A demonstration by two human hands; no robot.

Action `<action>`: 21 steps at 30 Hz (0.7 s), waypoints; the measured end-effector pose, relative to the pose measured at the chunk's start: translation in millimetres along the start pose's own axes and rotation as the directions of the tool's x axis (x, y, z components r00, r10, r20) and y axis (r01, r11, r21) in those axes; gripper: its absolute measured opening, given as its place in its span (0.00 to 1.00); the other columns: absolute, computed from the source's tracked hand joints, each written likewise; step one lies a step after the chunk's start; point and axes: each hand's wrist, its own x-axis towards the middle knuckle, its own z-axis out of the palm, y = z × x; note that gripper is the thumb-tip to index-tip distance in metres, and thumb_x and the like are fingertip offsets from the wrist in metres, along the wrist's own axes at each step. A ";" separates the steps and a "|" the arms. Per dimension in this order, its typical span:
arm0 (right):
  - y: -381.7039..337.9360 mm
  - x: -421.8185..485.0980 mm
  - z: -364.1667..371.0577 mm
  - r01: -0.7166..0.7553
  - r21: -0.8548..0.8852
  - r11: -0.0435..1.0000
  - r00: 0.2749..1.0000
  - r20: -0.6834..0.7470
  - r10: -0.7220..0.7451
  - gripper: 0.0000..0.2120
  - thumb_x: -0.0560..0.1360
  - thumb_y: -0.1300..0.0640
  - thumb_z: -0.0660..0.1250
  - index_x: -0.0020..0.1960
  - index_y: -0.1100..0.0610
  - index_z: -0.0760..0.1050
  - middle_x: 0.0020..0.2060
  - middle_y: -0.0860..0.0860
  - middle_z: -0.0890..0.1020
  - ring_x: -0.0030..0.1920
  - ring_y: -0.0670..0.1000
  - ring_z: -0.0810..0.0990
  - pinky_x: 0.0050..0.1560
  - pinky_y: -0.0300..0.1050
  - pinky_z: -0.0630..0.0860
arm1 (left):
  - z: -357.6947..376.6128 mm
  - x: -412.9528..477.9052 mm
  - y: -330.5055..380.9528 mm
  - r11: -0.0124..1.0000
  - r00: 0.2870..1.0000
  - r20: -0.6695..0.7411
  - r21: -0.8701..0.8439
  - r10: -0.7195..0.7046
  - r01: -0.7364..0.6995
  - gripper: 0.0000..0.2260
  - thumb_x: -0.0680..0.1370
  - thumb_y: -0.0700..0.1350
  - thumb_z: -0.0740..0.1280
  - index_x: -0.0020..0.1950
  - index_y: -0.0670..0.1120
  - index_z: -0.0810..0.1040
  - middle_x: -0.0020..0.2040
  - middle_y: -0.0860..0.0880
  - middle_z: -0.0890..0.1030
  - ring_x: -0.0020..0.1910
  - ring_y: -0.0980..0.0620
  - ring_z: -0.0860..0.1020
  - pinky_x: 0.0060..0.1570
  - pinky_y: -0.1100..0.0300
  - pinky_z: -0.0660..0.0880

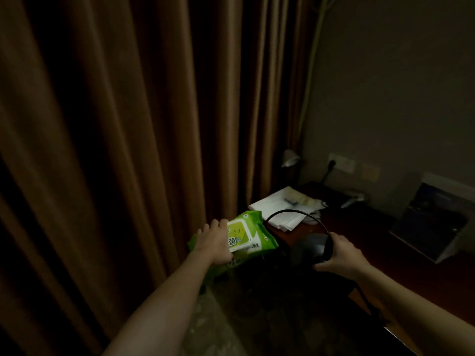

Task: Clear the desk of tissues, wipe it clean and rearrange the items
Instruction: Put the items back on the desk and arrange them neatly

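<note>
My left hand [215, 241] grips a green pack of wet wipes [246, 233], holding it in the air just left of the dark wooden desk [365, 227]. My right hand [339, 255] holds black headphones [308, 246] by one ear cup, the thin headband arching up over the desk's left end. White papers or tissues [282, 204] lie in a pile at the desk's far left corner.
Brown curtains [115, 137] hang along the left. A small desk lamp [289, 158] stands in the corner by a wall socket [340, 163] with a plug. A dark framed stand [434, 222] leans at the desk's right. The room is dim.
</note>
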 end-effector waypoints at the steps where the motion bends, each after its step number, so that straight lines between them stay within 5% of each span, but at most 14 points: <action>1: 1.3 11.7 -4.3 -0.035 0.009 0.999 0.999 -0.013 0.035 0.48 0.63 0.44 0.77 0.74 0.57 0.56 0.68 0.54 0.67 0.66 0.54 0.70 0.64 0.48 0.69 | -1.9 22.9 3.4 0.999 0.999 0.003 -0.001 0.037 -0.037 0.38 0.70 0.54 0.72 0.74 0.45 0.57 0.67 0.43 0.67 0.65 0.41 0.68 0.65 0.48 0.66; 10: 35.6 123.7 -25.8 -0.262 0.067 0.963 0.960 -0.083 0.267 0.51 0.64 0.42 0.77 0.76 0.58 0.54 0.72 0.55 0.65 0.69 0.56 0.68 0.65 0.48 0.71 | 8.8 206.9 48.6 0.957 0.959 0.033 0.061 0.283 -0.284 0.37 0.71 0.56 0.70 0.73 0.45 0.58 0.67 0.43 0.67 0.65 0.41 0.68 0.64 0.48 0.66; 21: 121.1 329.3 -76.2 -0.333 0.090 0.939 0.935 -0.098 0.341 0.51 0.63 0.40 0.76 0.75 0.58 0.55 0.70 0.55 0.67 0.67 0.56 0.70 0.63 0.50 0.72 | 44.4 431.5 138.0 0.934 0.936 0.089 0.087 0.340 -0.348 0.36 0.70 0.54 0.70 0.73 0.46 0.58 0.65 0.44 0.68 0.63 0.42 0.69 0.63 0.49 0.67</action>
